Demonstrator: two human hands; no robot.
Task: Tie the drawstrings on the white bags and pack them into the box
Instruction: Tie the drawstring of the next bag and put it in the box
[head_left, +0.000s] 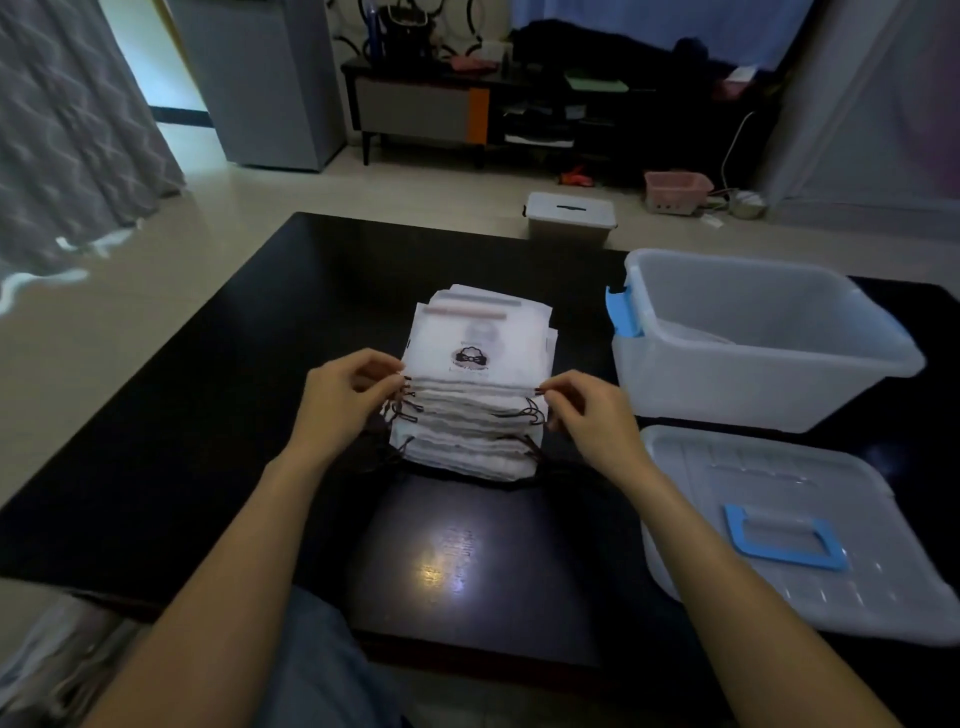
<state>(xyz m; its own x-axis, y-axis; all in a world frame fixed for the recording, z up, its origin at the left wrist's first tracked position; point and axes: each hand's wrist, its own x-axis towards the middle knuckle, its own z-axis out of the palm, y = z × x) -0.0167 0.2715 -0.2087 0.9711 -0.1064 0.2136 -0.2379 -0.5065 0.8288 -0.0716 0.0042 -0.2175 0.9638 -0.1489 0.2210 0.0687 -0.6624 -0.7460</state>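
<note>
Head view: stacked white bags (475, 395), dark drawstrings (532, 413) dangling loose.

Desk (208, 415): black, glossy, smooth, throws back a light spot in front of me. Bags (475, 405): white matt cloth, soft and slightly wrinkled, with dark cord drawstrings (530, 413). Box (753, 358): translucent frosted plastic, smooth, with blue plastic latch (623, 312). Lid (779, 540): same cloudy plastic, ribbed, with blue plastic handle (784, 540).

The top white bag (480, 343) bears a dark logo; its lettering is unreadable.
</note>
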